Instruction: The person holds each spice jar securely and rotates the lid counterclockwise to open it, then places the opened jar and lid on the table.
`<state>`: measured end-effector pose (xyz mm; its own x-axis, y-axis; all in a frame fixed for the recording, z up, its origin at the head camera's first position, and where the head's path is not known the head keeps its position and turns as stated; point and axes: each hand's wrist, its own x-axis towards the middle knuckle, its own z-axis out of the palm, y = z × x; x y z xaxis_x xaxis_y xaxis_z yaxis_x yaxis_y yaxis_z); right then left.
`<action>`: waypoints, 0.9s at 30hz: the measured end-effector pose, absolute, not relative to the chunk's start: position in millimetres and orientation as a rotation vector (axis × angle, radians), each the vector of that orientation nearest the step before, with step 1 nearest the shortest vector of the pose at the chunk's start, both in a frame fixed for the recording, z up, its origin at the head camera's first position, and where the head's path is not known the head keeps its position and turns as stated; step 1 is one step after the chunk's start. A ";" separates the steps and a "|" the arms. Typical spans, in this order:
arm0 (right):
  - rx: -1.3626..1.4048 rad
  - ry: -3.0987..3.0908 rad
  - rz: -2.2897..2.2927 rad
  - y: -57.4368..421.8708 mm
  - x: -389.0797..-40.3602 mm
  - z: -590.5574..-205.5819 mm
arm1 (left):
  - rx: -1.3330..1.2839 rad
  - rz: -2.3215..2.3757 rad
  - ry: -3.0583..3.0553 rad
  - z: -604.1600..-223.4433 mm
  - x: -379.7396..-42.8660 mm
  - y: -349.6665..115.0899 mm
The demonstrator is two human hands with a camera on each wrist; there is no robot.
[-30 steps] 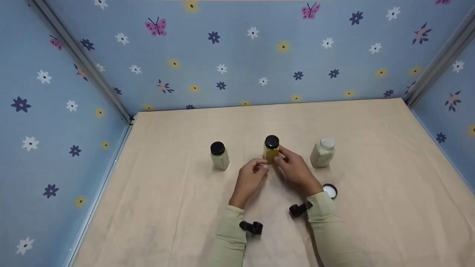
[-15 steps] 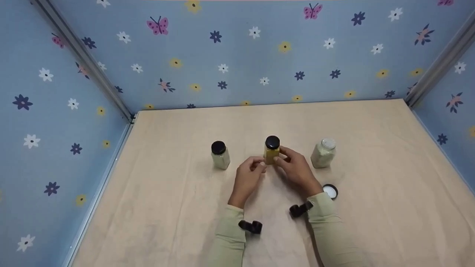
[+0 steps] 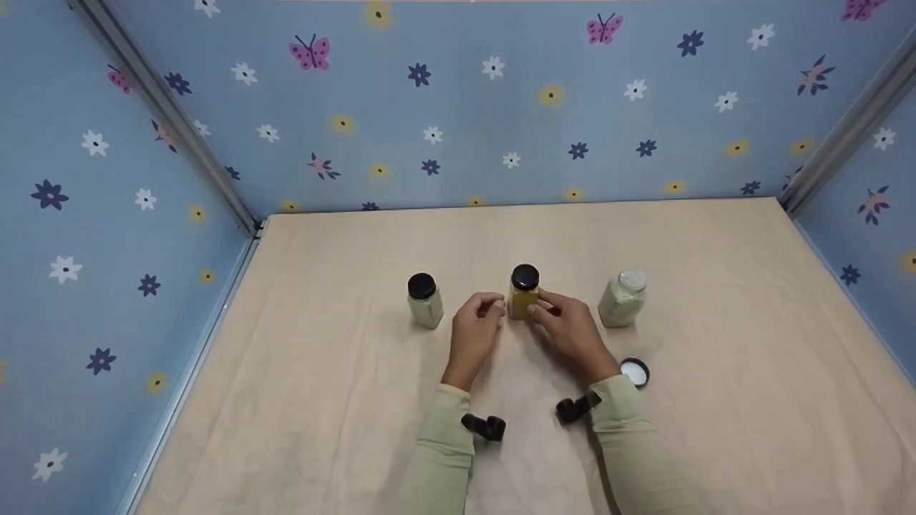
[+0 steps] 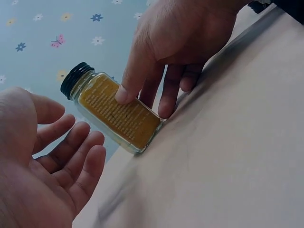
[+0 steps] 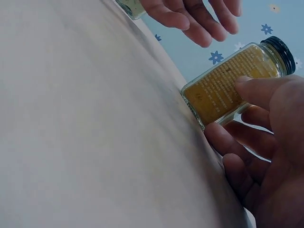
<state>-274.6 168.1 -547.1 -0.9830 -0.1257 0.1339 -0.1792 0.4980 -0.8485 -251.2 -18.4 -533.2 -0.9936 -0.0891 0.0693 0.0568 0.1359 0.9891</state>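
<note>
A glass jar of yellow powder [image 3: 523,302] with a black lid stands upright on the table between the two hands. My right hand [image 3: 570,327] holds it at the side, thumb on the printed face in the right wrist view and fingers behind the glass. To the jar's left, my left hand [image 3: 475,336] is apart from it, its fingers loosely bent with nothing in them, as the left wrist view shows. Left of that hand stands a black-lidded jar of pale powder [image 3: 426,309]. On the right is a jar of pale green powder [image 3: 622,304] with a whitish top and no black lid.
A black lid [image 3: 635,373] lies with its white inside up, close to the right sleeve. The cloth-covered table [image 3: 343,272] meets a flower-patterned blue wall [image 3: 486,107] at the back, with side panels left and right.
My left hand has drawn back a little to the left, away from the yellow powder jar. The right hand keeps its hold, and the jars stay in place.
</note>
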 end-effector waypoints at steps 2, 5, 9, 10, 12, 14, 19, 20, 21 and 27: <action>0.273 -2.664 1.530 168.4 -274.9 -547.6 | 0.044 -2.019 -2.286 -533.5 -253.6 -17.3; 0.270 -2.666 1.532 168.9 -275.8 -548.2 | 0.023 -2.032 -2.312 -534.5 -256.0 -15.9; 0.268 -2.679 1.531 168.8 -277.6 -548.6 | -0.046 -2.020 -2.333 -534.6 -259.2 -15.3; 0.266 -2.683 1.531 168.8 -278.0 -548.7 | -0.061 -2.017 -2.330 -534.3 -260.5 -15.1; 0.263 -2.687 1.537 169.1 -278.7 -549.0 | -0.079 -2.014 -2.316 -533.1 -263.6 -14.9; 0.260 -2.686 1.548 169.6 -278.9 -549.4 | -0.087 -2.011 -2.305 -531.2 -267.1 -14.5; 0.289 -2.665 1.565 171.1 -278.7 -550.2 | -0.142 -2.025 -2.298 -526.1 -276.1 -14.3; 0.301 -2.663 1.564 171.2 -278.7 -550.2 | -0.164 -2.032 -2.295 -525.7 -277.9 -14.8; 0.308 -2.663 1.560 171.3 -278.7 -550.3 | -0.189 -2.046 -2.292 -525.3 -279.4 -15.5; 0.348 -2.685 1.521 172.0 -279.0 -550.4 | -0.362 -2.125 -2.306 -524.6 -285.2 -20.6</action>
<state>-279.0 172.0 -550.4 -0.9742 -0.1758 0.1413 -0.2115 0.4952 -0.8426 -285.2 -20.6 -524.6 -0.9735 0.1777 0.1437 0.1578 0.0674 0.9852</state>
